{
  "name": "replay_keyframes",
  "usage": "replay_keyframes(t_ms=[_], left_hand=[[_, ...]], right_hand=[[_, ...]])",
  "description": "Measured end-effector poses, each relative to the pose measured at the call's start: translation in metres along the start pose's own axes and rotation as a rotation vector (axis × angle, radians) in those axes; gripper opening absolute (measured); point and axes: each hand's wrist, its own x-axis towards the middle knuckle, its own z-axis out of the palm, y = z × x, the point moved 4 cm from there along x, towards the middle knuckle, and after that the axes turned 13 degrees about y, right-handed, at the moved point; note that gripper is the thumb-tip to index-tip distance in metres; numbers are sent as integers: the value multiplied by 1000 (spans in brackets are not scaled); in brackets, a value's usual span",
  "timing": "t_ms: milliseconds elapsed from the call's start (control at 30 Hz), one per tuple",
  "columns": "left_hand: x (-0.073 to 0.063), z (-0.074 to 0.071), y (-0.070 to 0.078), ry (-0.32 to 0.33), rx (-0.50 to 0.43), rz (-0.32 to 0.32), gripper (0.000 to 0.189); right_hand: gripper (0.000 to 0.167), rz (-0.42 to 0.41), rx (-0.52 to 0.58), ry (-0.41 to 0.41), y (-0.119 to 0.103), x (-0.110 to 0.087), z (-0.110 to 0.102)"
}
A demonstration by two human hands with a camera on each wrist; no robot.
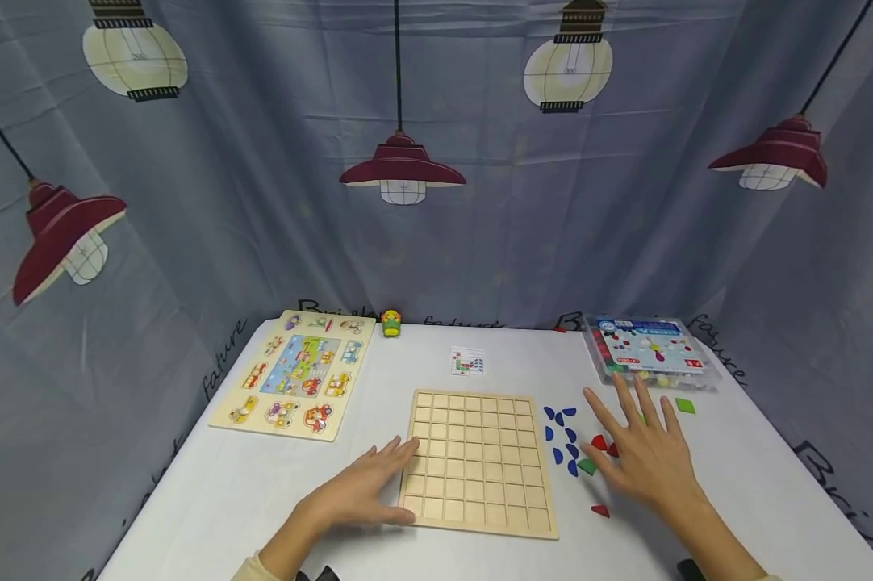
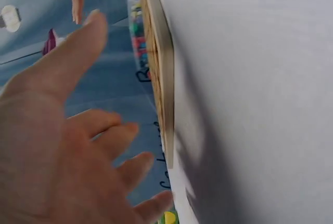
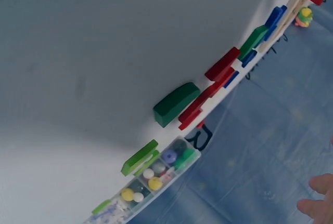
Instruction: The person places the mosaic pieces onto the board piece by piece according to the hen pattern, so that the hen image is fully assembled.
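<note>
A square wooden grid board (image 1: 480, 464) lies flat in the middle of the table. At its left edge is my left hand (image 1: 367, 488), fingers loosely extended and holding nothing; whether the fingertips touch the board I cannot tell. In the left wrist view that hand (image 2: 78, 146) appears beside the board's edge (image 2: 165, 68). My right hand (image 1: 647, 460), fingers spread, hovers over small coloured pieces right of the board. Around it lie blue half-round pieces (image 1: 558, 456), red pieces (image 1: 599, 511) and a green piece (image 1: 586, 466). The right wrist view shows a dark green block (image 3: 177, 103) and only fingertips (image 3: 315, 208).
A picture puzzle board (image 1: 302, 375) lies at the back left, with a small green and yellow toy (image 1: 390, 323) nearby. Behind the grid board is a small pattern card (image 1: 467, 361). A clear plastic box (image 1: 650, 351) of coloured parts stands at the back right, near a light green square (image 1: 685, 405).
</note>
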Motion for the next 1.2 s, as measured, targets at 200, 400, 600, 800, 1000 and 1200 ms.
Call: replay_keyframes(t_ms=[200, 400, 600, 800, 1000, 1200], left_hand=[[-7, 8, -11, 15, 106, 18, 90], [-6, 7, -14, 36, 151, 46, 88], [-6, 4, -13, 34, 155, 52, 89], [-7, 6, -13, 20, 143, 62, 89], [-6, 8, -16, 24, 138, 50, 91], [-6, 10, -16, 20, 134, 41, 93]], right_hand=[[95, 39, 44, 23, 0, 4, -7], [80, 91, 101, 58, 4, 6, -11], [73, 184, 148, -7, 9, 5, -8], [67, 286, 240, -81, 13, 1, -9], [56, 391, 454, -144, 15, 1, -10], [44, 443, 549, -151, 19, 6, -14]])
